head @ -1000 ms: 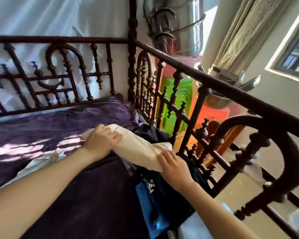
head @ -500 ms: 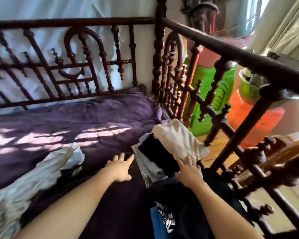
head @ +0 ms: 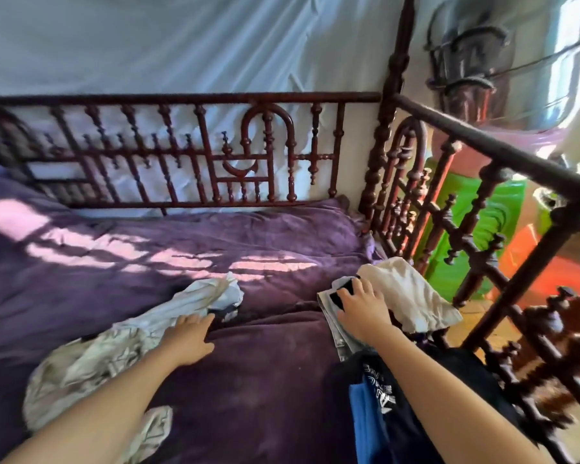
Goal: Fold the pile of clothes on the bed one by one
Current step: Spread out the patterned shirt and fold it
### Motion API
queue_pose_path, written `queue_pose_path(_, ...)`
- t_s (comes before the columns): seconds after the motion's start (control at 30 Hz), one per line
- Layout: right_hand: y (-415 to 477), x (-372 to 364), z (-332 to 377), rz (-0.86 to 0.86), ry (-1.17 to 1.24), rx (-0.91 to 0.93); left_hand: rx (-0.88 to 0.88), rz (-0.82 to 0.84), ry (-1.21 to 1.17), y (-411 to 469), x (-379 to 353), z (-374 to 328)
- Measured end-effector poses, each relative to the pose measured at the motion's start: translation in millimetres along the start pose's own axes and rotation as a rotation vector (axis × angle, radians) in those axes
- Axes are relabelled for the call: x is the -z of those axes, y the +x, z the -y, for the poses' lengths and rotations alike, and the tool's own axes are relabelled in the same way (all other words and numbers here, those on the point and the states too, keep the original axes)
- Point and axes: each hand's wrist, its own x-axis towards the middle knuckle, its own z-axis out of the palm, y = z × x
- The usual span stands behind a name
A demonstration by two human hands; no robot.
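Garment [head: 128, 346], pale and crumpled, at straight-fingered left hand [head: 190, 336], right hand [head: 362, 309] spread on folded stack [head: 412, 296], plush purple bedspread [head: 248, 236]

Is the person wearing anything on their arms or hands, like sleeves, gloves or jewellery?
Nothing shows. The left hand and right hand are bare, with no gloves, rings or watch. The left forearm and right forearm are uncovered to the picture's edge; no sleeve or bracelet is in view.
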Motion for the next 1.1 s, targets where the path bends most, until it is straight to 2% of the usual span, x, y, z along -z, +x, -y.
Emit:
queue_pose_path(0.27,-37.8,92.0,134.0,-0.100,-0.045,0.233,0.101,-0.353,-0.111,-109.8,52.9,128.8)
queue_pose_path(0.5,-80.0,138.3,236.6,-0.170,-0.093,0.341,0.070,-0.542,-0.138,-192.4,52.2,216.7)
queue_pose_path(0.6,-98.8,142.1,292.1,-0.201,-0.067,0.364,0.070,-0.550,-0.116,-222.6,44.0,262.8)
queue_pose_path(0.87,-144.6,124.0,446.8,-0.140,-0.046,0.508,0.154,-0.612,-0.191,-303.3,3.3,395.6)
queue_pose_path(1.1,-163.4,99.2,537.4,-0.086,-0.057,0.611,0.282,-0.532,-0.239,-363.1,-67.9,472.2)
